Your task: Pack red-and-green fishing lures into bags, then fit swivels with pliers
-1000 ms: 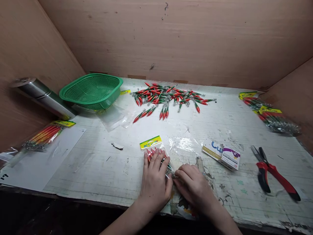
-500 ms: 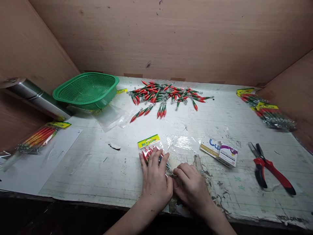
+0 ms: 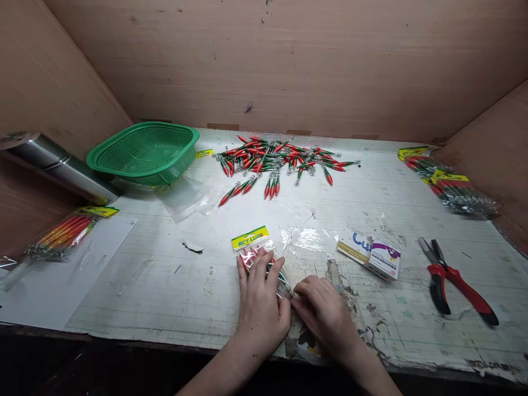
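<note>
A clear plastic bag of fishing lures (image 3: 251, 246) lies near the table's front edge, with a yellow and green header card printed "BCT LURE". Over it my left hand (image 3: 262, 297) rests palm down, fingers stretched out and spread, covering much of the red and green lures inside. At the bag's lower right corner, my right hand (image 3: 324, 313) is closed in a pinch on the plastic end. Its fingertips partly hide what they grip. Beyond both hands is a loose pile of red and green lures (image 3: 268, 159) with silver hooks.
A green basket (image 3: 192, 135) and a steel flask (image 3: 70, 168) stand at the back left. Packed lures (image 3: 68, 234) lie at left on white paper; further packs (image 3: 462, 192) lie at right. A small box (image 3: 383, 261) and red-handled pliers (image 3: 447, 283) are right of my hands.
My right hand has shifted slightly at the bag's corner, its pinch held. My left hand keeps its place on the bag. The view has moved a little.
</note>
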`<state>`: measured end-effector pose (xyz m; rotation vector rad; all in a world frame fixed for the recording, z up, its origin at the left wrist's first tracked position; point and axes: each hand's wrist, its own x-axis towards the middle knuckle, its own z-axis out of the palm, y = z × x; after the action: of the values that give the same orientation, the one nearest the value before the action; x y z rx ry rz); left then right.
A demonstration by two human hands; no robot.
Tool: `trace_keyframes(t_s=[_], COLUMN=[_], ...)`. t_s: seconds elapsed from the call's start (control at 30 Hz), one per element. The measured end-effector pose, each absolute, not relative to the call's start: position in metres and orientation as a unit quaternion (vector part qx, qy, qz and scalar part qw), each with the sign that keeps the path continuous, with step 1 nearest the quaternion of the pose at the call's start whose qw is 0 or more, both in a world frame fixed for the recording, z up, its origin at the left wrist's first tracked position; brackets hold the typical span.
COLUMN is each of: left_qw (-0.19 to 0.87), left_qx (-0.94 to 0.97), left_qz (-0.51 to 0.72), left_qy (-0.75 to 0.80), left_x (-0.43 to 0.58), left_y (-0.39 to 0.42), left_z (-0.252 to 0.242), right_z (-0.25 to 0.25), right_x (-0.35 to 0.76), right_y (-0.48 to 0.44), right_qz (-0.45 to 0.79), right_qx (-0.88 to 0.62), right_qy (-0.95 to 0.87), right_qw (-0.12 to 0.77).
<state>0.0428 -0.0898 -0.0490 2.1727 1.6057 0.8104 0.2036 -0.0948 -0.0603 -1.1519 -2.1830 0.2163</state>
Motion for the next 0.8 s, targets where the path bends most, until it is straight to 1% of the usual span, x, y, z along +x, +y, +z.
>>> trace_keyframes(t_s=[0.27, 0.53, 0.8], left_qw=[0.152, 0.1, 0.13], left_qx=[0.776, 0.818, 0.798], left_qz=[0.313, 0.364, 0.417], left_qy=[0.526, 0.433, 0.415], left_x=[0.038, 0.031, 0.029], left_y=[-0.092, -0.093, -0.091], left_z=[-0.048, -0.051, -0.056], right_z=[-0.055, -0.056, -0.056], right_x=[0.2, 0.199, 0.198], right_y=[-0.101, -0.103, -0.103], right_qz=[0.084, 0.089, 0.085], right_qx=[-0.449, -0.448, -0.46], right_qy=[-0.819, -0.818, -0.812], right_qw=[0.347, 0.348, 0.35])
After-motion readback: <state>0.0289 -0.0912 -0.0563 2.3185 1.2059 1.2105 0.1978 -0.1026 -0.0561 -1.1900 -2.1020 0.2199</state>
